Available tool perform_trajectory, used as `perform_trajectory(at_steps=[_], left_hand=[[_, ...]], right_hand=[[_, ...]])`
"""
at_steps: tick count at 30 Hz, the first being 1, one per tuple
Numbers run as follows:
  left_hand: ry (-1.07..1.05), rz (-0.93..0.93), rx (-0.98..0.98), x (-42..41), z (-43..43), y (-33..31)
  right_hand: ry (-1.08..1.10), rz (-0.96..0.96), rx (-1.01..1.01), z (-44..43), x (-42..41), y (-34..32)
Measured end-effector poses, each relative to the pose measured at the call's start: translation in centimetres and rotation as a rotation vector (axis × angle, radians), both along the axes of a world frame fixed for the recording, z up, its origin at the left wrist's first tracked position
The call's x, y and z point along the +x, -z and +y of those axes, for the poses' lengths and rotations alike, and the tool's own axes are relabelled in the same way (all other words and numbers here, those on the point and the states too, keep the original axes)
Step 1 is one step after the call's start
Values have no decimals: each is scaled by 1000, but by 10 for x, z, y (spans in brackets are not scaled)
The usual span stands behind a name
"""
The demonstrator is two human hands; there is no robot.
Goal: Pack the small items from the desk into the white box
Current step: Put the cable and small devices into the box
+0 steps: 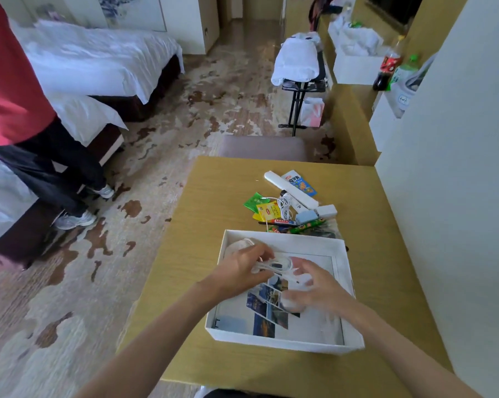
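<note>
The white box (282,341) sits open on the wooden desk (213,202), with a sheet of photo prints on its floor. Over the box, my left hand (239,271) pinches a coiled white cable (277,267). My right hand (317,288) hovers beside it with fingers spread and blurred, touching the cable's loose end. Behind the box lies a pile of small items: a green tea sachet (253,201), a yellow tea sachet (268,212), another white cable (285,206), a long white bar (288,187), a blue snack packet (300,182), a small blue-grey block (306,216) and pens (279,223).
A grey chair seat (262,147) stands beyond the desk's far edge. A white wall (458,196) borders the desk on the right. A person in a red top and dark trousers (27,124) stands at the left by the beds. Bottles (389,67) stand on a far shelf.
</note>
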State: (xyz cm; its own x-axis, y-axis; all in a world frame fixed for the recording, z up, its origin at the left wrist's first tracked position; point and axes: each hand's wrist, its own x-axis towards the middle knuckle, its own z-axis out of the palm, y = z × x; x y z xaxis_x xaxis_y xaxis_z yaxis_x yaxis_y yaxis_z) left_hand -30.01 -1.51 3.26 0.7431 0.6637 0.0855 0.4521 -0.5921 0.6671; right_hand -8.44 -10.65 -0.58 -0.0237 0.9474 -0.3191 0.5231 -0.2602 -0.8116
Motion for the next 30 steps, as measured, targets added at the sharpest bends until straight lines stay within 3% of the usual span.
perform_trajectory(at_steps=[3, 9, 14, 20, 22, 25, 30], left_hand=[[113, 59, 56, 10, 4, 6], [322, 152, 205, 33, 11, 19], [310, 310, 163, 42, 21, 23], [354, 372, 462, 46, 37, 24], [364, 337, 579, 39, 44, 24], [352, 140, 693, 24, 59, 22], [114, 163, 528, -1, 75, 17]], right_hand=[[118, 138, 79, -1, -2, -16], [109, -20, 81, 0, -2, -16], [150, -158, 93, 9, 2, -1], [212, -260, 169, 24, 7, 7], [209, -282, 187, 29, 7, 11], [210, -286, 194, 37, 4, 18], [267, -284, 171, 44, -1, 31]])
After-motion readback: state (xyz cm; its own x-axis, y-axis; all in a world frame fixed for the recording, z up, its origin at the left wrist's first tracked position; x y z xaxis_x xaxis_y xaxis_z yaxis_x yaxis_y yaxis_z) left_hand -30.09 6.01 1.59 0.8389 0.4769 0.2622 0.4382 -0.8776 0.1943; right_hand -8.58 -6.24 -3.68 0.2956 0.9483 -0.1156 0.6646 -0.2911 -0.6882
